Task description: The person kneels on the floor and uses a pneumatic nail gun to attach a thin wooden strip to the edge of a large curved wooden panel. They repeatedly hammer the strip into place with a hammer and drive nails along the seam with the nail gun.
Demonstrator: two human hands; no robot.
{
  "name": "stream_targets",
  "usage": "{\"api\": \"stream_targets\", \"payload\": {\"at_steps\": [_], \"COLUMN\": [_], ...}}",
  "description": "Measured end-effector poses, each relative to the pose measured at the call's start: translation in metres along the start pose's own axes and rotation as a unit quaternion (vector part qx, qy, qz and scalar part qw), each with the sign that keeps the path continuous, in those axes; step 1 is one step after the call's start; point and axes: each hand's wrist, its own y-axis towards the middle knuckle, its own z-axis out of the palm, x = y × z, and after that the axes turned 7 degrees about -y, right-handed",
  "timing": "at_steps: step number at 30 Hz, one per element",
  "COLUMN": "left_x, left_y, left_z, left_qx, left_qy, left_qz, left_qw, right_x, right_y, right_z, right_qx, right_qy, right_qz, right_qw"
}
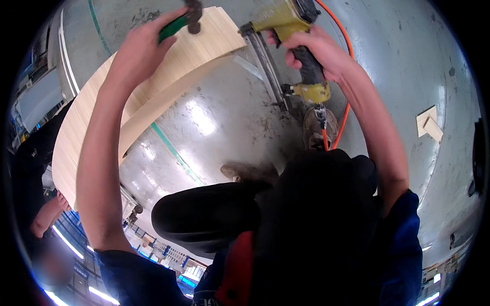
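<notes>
A curved, pale wood-grain panel piece (92, 117) arcs from the top middle down the left side. Over its far end my left hand (148, 43) is closed round the green handle of a hammer (193, 13), whose dark head is partly cut off by the top edge. My right hand (319, 51) grips the black handle of a yellow pneumatic nail gun (280, 15). The gun's nose is beside the panel's far right end, and its long magazine (265, 66) slants down toward me. Whether nose and panel touch, I cannot tell.
An orange air hose (348, 41) runs from the gun past my shoe (320, 127). Two small wood offcuts (429, 123) lie on the grey floor at right. At the left, another person's hand (62, 200) is at the panel's edge. Shelving stands beyond the panel's near end.
</notes>
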Motion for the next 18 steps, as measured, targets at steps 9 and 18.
{"api": "stream_targets", "payload": {"at_steps": [9,18], "left_x": [0.006,0.032], "left_y": [-0.167,-0.222], "left_z": [0.026,0.096], "left_qx": [0.222,0.255], "left_qy": [-0.237,-0.203], "left_qz": [-0.097,-0.156], "left_qw": [0.941,0.932], "right_x": [0.03,0.039], "right_y": [0.093,0.138], "right_z": [0.027,0.035], "right_qx": [0.107,0.151], "right_qy": [-0.006,0.011], "right_qz": [-0.031,0.111], "right_qw": [0.994,0.982]}}
